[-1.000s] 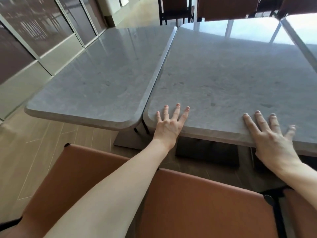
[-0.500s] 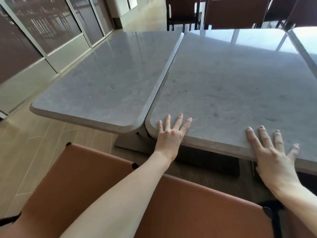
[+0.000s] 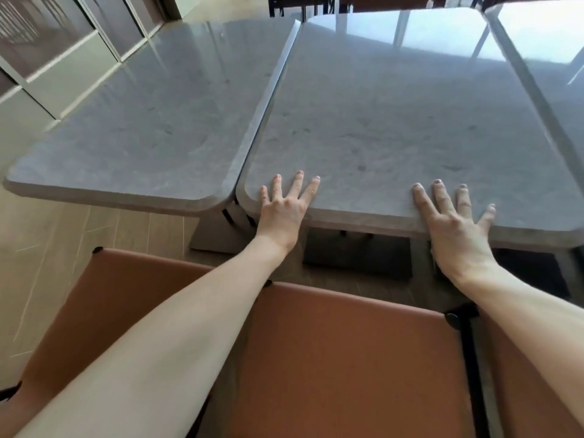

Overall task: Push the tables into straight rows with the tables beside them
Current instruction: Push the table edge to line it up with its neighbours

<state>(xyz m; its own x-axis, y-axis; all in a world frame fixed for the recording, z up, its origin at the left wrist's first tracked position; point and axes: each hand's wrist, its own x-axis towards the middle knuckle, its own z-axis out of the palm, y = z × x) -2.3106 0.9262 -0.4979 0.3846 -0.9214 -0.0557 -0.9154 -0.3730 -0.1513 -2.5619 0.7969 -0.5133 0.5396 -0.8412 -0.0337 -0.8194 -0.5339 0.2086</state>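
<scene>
A grey stone-topped middle table [image 3: 395, 121] stands in front of me. My left hand [image 3: 284, 210] lies flat with spread fingers on its near edge, close to the left corner. My right hand [image 3: 455, 222] lies flat on the same edge further right. The left table [image 3: 151, 128] sits beside it with a narrow gap between the tops; its near edge reaches a little closer to me than the middle table's. A third table [image 3: 556, 58] shows at the far right.
Two brown leather chair backs [image 3: 347, 358] stand between me and the tables, under my arms. Glass partitions [image 3: 63, 42] run along the left. Dark chairs [image 3: 300, 4] stand beyond the far edge. Wood floor [image 3: 47, 248] lies open at the left.
Both hands stay flat on the middle table's near edge. The view has tipped down and drawn nearer; the tables' far edges now sit at the top of the frame.
</scene>
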